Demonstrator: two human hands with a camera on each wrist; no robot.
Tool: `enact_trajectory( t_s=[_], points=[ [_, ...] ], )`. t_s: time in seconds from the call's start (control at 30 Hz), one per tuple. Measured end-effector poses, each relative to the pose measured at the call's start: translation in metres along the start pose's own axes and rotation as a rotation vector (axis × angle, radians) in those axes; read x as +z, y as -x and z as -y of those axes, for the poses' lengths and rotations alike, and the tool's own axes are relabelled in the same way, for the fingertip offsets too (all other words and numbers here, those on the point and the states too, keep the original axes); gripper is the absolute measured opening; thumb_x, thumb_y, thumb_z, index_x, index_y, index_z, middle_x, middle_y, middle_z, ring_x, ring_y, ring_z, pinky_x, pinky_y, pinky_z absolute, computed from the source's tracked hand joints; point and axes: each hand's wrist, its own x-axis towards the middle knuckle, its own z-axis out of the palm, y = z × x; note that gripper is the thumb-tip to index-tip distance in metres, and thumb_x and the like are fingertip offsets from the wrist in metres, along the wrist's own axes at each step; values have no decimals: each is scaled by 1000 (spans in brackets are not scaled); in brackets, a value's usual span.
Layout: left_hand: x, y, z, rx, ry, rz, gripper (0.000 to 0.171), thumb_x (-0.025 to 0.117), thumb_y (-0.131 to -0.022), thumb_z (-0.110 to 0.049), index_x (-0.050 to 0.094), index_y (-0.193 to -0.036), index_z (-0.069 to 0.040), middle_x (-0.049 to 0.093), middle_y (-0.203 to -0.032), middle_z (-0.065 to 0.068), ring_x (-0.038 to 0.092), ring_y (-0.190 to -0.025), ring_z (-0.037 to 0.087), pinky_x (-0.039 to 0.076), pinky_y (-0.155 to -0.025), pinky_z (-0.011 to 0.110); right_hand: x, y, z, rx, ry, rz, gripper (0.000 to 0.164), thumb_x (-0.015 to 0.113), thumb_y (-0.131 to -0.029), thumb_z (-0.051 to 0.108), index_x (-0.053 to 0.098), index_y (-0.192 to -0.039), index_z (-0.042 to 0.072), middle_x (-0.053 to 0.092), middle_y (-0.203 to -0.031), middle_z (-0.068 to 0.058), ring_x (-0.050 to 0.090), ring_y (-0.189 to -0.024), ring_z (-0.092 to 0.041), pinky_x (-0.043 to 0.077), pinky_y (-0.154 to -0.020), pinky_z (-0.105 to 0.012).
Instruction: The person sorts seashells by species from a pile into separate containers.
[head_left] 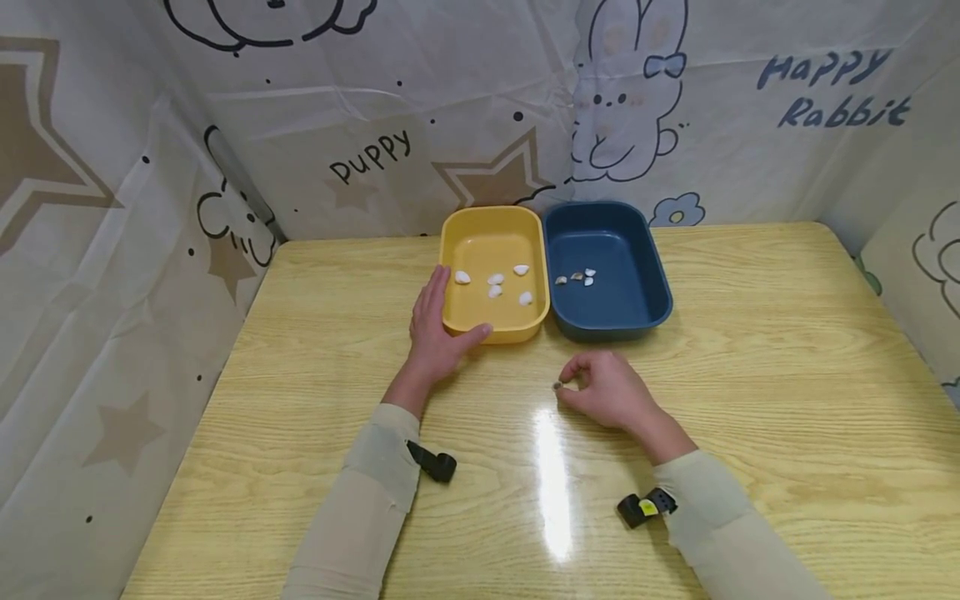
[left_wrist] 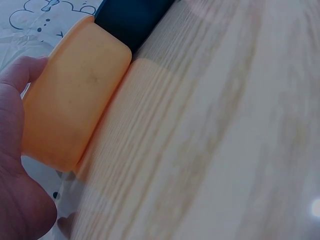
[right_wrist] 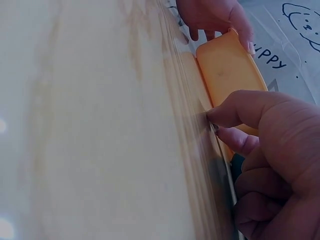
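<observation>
My left hand [head_left: 437, 337] holds the front left corner of a yellow tray [head_left: 492, 334], its fingers along the side and its thumb over the front rim. Several white shells [head_left: 462, 277] lie spread inside that tray. My right hand [head_left: 609, 390] is low over the table in front of a blue tray [head_left: 611, 333], pinching a small dark shell [head_left: 557, 385] between thumb and index finger. The fingers largely hide this shell in the right wrist view. Inside the blue tray, near its left wall, sit several smaller shells [head_left: 577, 276], some brownish and some white.
Both trays stand side by side near the back edge of a wooden table [head_left: 300, 400]. Behind it hangs a pale printed cloth [head_left: 315, 92], which also covers the left and right sides. A bright reflection lies on the tabletop between the forearms.
</observation>
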Motion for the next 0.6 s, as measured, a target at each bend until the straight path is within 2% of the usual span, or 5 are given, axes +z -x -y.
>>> enact_trajectory(
  t_s=[0.3,0.6],
  points=[
    [0,1,0,-10,-5,6,106,77,-84,-51,7,-162,-31,1,-164,-18,0,-149,18,4,-116,51,-3,4,0,4,-31,7,13,79,-81,22,73,-89,13,46,-54,3,42,-49,-13,36,-52,-34],
    [-1,1,-2,-10,-2,6,106,77,-83,-51,8,-162,-31,1,-164,-18,1,-150,22,6,-116,53,-20,12,12,39,-59,-3,17,79,-83,21,73,-95,11,43,-53,2,39,-45,-14,32,-46,-30]
  ],
)
